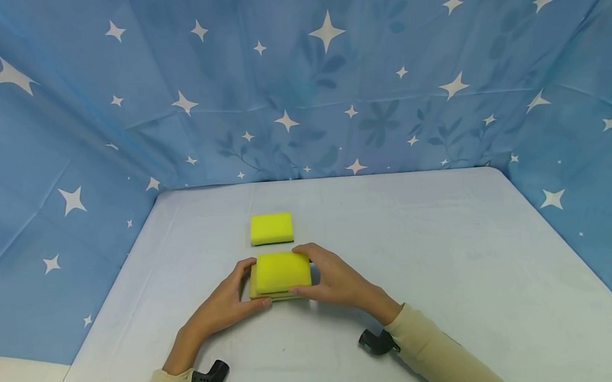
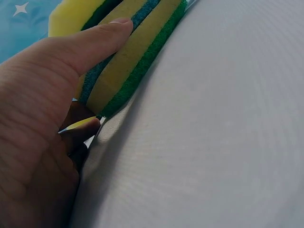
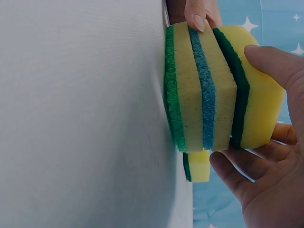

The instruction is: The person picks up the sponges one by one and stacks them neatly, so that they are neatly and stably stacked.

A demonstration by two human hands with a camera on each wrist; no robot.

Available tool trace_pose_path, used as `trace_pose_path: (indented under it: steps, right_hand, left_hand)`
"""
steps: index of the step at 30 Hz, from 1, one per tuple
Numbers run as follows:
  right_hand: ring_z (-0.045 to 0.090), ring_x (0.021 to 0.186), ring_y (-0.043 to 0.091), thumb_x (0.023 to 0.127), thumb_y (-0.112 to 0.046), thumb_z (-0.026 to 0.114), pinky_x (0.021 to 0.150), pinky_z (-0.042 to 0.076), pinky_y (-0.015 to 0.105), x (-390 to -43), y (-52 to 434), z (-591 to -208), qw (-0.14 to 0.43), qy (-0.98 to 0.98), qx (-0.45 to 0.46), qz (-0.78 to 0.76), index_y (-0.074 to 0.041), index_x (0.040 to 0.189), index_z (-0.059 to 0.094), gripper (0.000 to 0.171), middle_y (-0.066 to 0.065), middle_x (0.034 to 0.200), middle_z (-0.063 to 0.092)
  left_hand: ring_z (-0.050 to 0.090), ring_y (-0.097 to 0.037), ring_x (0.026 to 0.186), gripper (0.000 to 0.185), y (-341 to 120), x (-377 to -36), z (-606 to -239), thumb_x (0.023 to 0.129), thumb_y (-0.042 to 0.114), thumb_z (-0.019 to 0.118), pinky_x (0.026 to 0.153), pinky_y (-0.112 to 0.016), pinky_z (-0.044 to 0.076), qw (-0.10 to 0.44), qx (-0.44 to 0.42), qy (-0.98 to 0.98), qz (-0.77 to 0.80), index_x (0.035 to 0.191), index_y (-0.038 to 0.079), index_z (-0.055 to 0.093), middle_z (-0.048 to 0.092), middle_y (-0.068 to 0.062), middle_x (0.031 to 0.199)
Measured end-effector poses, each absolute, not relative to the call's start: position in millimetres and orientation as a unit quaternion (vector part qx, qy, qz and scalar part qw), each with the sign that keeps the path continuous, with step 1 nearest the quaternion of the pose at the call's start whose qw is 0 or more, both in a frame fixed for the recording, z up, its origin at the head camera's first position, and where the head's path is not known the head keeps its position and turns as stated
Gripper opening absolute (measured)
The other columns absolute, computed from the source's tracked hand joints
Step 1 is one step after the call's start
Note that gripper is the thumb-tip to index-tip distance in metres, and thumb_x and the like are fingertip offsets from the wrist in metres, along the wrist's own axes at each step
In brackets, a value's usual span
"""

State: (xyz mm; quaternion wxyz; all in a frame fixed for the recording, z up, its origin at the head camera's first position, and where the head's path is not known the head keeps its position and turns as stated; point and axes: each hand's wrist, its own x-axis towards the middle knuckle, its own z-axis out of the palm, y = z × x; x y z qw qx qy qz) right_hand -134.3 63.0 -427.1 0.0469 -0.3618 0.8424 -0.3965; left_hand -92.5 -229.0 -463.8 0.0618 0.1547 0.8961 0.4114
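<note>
While both hands close on it, the sponge stack (image 1: pixel 281 274) lies on the table (image 1: pixel 443 276), just nearer the person than the lone sponge (image 1: pixel 271 228). Left hand (image 1: pixel 223 303) and right hand (image 1: pixel 335 278) pinch its short ends, fingers curled. It looks light and squashy; end grips suit it. Its long axis runs hand to hand, yellow face up.

Porous foam sponges (image 1: pixel 282 272) with rough scouring layers

Stack of yellow scouring sponges (image 1: pixel 282 273): lower layers hidden in the head view. Left wrist view crops the stack's top edge; left hand (image 2: pixel 38 128) covers its near end.
</note>
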Motion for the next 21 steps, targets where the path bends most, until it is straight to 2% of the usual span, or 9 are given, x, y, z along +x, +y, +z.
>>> trace_pose_path:
  steps: [8,15,21]
  right_hand:
    - [0.060,0.129,0.025,0.093,-0.037,0.086,0.111,0.050,0.049,-134.3,61.8,-430.6,0.045,0.844,-0.364,-0.390,-0.001,0.151,0.052,0.077,0.010,0.147,0.059]
    - [0.059,0.131,0.026,0.094,-0.038,0.085,0.112,0.050,0.049,-134.7,61.7,-430.8,0.044,0.843,-0.373,-0.385,-0.001,0.151,0.051,0.077,0.011,0.147,0.059]
    - [0.059,0.132,0.026,0.094,-0.041,0.085,0.113,0.049,0.049,-134.6,61.2,-430.8,0.048,0.845,-0.372,-0.382,0.000,0.151,0.051,0.077,0.012,0.148,0.059]
  left_hand:
    - [0.036,-0.043,0.154,0.095,-229.2,-92.2,-464.9,0.092,0.051,0.085,0.120,-0.067,0.031,0.060,0.156,0.895,0.413,0.162,0.012,0.034,0.042,-0.021,0.165]
    - [0.033,-0.039,0.156,0.099,-229.0,-91.8,-465.5,0.090,0.050,0.087,0.122,-0.065,0.030,0.056,0.154,0.891,0.424,0.165,0.017,0.032,0.039,-0.017,0.167]
    - [0.031,-0.042,0.156,0.094,-229.7,-93.1,-466.6,0.094,0.049,0.083,0.122,-0.066,0.029,0.049,0.162,0.893,0.418,0.166,0.015,0.033,0.037,-0.019,0.168]
